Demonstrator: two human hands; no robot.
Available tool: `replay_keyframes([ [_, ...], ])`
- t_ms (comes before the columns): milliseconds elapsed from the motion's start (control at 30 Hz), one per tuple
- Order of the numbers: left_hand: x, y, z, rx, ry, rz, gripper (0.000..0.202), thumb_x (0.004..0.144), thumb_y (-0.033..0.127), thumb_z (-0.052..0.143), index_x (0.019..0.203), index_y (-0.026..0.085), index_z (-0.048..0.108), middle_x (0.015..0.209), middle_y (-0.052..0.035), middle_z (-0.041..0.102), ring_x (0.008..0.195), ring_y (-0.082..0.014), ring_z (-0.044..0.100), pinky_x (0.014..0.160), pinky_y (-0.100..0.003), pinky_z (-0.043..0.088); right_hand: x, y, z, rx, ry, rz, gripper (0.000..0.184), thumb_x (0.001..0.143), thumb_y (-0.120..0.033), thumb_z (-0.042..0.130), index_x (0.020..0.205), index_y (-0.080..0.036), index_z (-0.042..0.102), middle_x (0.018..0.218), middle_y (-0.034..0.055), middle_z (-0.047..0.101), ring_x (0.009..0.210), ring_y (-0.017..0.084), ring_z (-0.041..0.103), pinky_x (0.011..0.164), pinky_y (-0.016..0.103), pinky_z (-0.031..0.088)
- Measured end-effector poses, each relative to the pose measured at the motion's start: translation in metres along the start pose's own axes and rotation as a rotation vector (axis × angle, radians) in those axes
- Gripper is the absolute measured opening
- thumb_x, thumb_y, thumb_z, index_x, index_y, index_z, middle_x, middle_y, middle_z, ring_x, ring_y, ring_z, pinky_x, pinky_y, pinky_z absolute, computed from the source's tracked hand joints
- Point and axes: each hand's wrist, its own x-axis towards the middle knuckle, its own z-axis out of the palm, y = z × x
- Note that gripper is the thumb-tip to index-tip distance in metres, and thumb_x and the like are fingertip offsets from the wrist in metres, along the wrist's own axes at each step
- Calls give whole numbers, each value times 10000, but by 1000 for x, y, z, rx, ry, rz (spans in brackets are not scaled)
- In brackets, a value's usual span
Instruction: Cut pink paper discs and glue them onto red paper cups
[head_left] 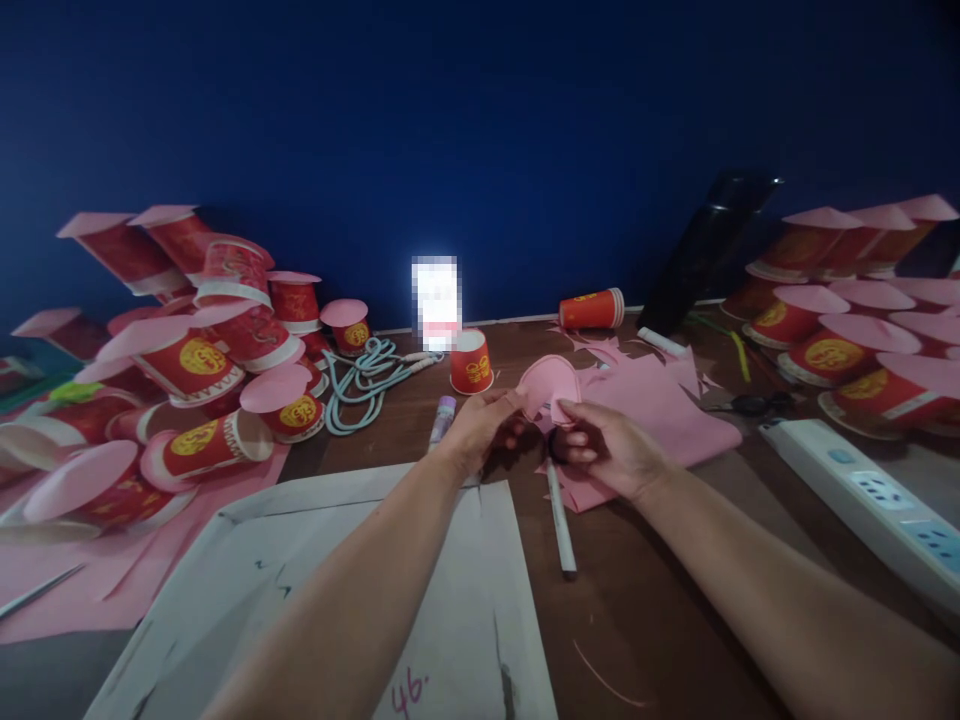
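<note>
Pink paper disc [551, 382] held up between our hands.
Our left hand [487, 432] pinches its left edge, our right hand [609, 448] its lower right, above the brown table [630, 610], near a red cup [471, 368].

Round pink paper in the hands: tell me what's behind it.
Past the round pink paper, brown tabletop shows, with a larger pink sheet rightward; what the paper and fingers cover cannot be seen.

Relative to the upright red cup [470, 374]: behind, lit panel [436, 303] pixelated, contents illegible; to the right, pink piece [549, 384] partly hidden by the right hand [613, 447]; far right, power strip [866, 492] cut off by picture's edge; in front, white sheet [480, 590] partly hidden under left forearm [367, 575].
</note>
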Motion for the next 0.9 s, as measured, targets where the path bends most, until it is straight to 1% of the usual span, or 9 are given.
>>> replay_keyframes([
  [133, -1, 3, 0, 1, -4, -30, 566, 717, 655, 634, 833, 102, 671, 772, -89, 669, 533, -80, 508, 432, -204, 323, 1, -4, -1, 149, 21, 50, 201, 665, -157, 737, 690, -154, 538, 581, -48, 472, 429, 22, 354, 309, 95, 252],
  [200, -1, 3, 0, 2, -8, -31, 581, 737, 657, 610, 855, 95, 694, 779, -97, 675, 533, -75, 499, 430, -197, 323, 2, -6, -1, 196, 23, 34, 194, 670, -155, 730, 702, -150, 538, 587, -56, 470, 420, 12, 352, 309, 88, 261],
  [300, -1, 3, 0, -15, -18, -1, 563, 748, 633, 617, 865, 90, 709, 755, -85, 662, 529, -62, 482, 429, -181, 325, 3, -7, -1, 177, 75, -86, 205, 650, -165, 745, 705, -141, 548, 599, -62, 483, 409, 2, 351, 303, 88, 258],
  [400, 0, 2, 1, -14, 14, 53, 547, 751, 620, 622, 871, 94, 715, 741, -69, 647, 516, -50, 466, 429, -172, 326, 6, -3, -2, 64, 154, -258, 217, 631, -199, 769, 720, -141, 580, 610, -52, 532, 419, 13, 390, 296, 101, 262],
  [500, -2, 0, 4, 68, 69, 177, 476, 778, 565, 618, 914, 119, 712, 745, -43, 639, 491, -43, 435, 431, -179, 318, 9, 2, -4, -19, 238, -347, 212, 629, -223, 778, 731, -155, 604, 600, -32, 591, 465, 55, 489, 326, 126, 344],
  [567, -4, -2, 6, 201, 112, 295, 403, 820, 492, 593, 979, 137, 701, 774, -36, 646, 498, -49, 439, 459, -191, 347, 10, 3, -4, -15, 265, -356, 191, 635, -203, 766, 739, -165, 611, 633, -12, 642, 527, 89, 564, 382, 148, 426],
  [633, -7, -3, 9, 419, 142, 451, 332, 854, 393, 567, 1046, 150, 688, 847, -49, 664, 578, -73, 504, 552, -212, 421, 10, 3, -4, 6, 279, -349, 160, 651, -166, 739, 756, -170, 618, 691, 2, 681, 590, 110, 613, 450, 169, 492],
  [767, -12, -8, 13, 871, 107, 760, 338, 869, 250, 530, 1175, 162, 642, 923, -64, 663, 776, -130, 576, 749, -268, 483, 7, 1, -1, 30, 290, -330, 112, 704, -117, 663, 798, -169, 630, 740, 12, 709, 651, 126, 662, 559, 206, 565],
  [900, -13, -11, 14, 1141, 97, 878, 390, 889, 214, 485, 1263, 158, 576, 1045, -87, 654, 942, -168, 594, 859, -309, 485, 3, -1, 2, 26, 258, -286, 76, 749, -105, 606, 798, -157, 633, 768, 38, 725, 715, 159, 704, 596, 231, 590],
])
